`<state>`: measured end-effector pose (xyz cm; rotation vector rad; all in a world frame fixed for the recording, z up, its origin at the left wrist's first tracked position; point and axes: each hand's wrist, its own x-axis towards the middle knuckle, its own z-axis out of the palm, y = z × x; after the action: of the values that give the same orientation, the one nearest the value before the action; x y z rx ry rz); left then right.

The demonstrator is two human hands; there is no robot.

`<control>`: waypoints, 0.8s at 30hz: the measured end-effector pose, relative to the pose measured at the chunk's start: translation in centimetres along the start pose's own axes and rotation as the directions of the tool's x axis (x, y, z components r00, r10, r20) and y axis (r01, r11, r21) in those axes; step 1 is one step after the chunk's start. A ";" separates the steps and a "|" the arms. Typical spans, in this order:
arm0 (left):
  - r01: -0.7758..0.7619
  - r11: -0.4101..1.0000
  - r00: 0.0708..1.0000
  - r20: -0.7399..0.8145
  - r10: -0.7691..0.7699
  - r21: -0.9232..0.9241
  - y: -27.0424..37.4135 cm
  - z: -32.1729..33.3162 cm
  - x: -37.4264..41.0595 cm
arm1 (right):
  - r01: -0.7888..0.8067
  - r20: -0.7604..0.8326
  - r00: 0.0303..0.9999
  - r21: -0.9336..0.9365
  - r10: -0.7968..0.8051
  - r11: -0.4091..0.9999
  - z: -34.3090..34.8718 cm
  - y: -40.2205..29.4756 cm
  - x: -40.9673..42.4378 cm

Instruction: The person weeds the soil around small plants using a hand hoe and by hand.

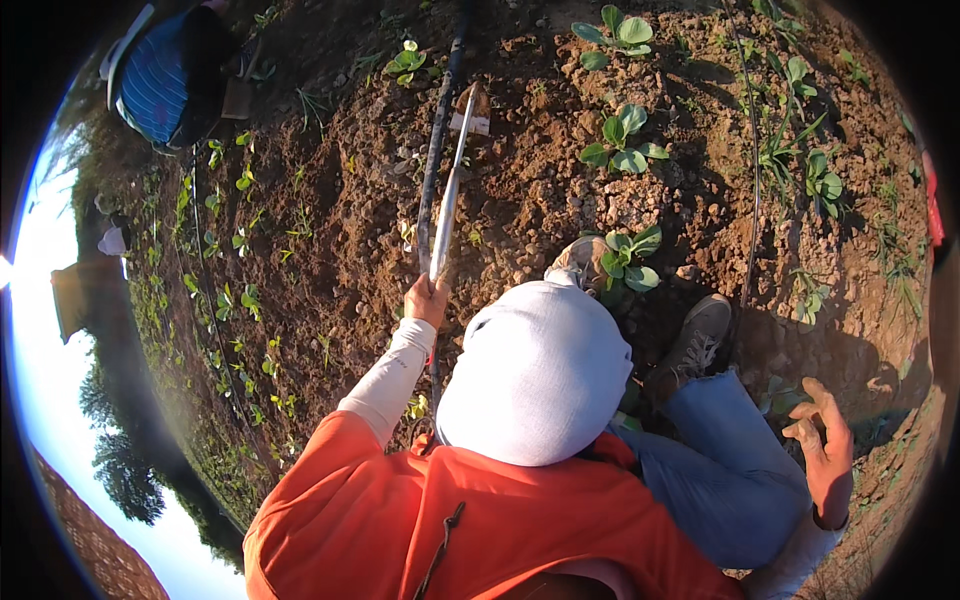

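My left hand (426,300), in a pale sleeve, grips the near end of a long-handled hoe (450,202). The shaft points away from me, and the soil-stained blade (470,112) rests at the ground beside a dark irrigation hose (435,150). Far to the right, my right hand (825,450) is raised over the soil near my bent knee, its fingers curled but apart, with nothing seen in it. A leafy cabbage-like seedling (631,259) grows next to my front shoe (581,259). My white head covering and orange top hide much of the ground below.
More leafy seedlings (624,141) stand in rows in the clumpy brown soil. A thin irrigation line (754,172) runs on the right, close to my other shoe (701,337). Another person (157,79) in striped blue clothing is at the upper left.
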<state>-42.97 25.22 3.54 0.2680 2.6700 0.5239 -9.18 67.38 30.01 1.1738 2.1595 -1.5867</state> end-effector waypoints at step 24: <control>-0.073 0.993 0.827 0.551 0.110 -0.090 -2.7 -0.7 -6.4 | -0.045 -0.065 0.997 -0.110 0.038 0.993 0.5 -0.4 -1.2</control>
<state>-37.78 20.84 5.33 0.4551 2.0738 0.4721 -8.83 66.33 30.74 1.2410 2.2160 -1.4103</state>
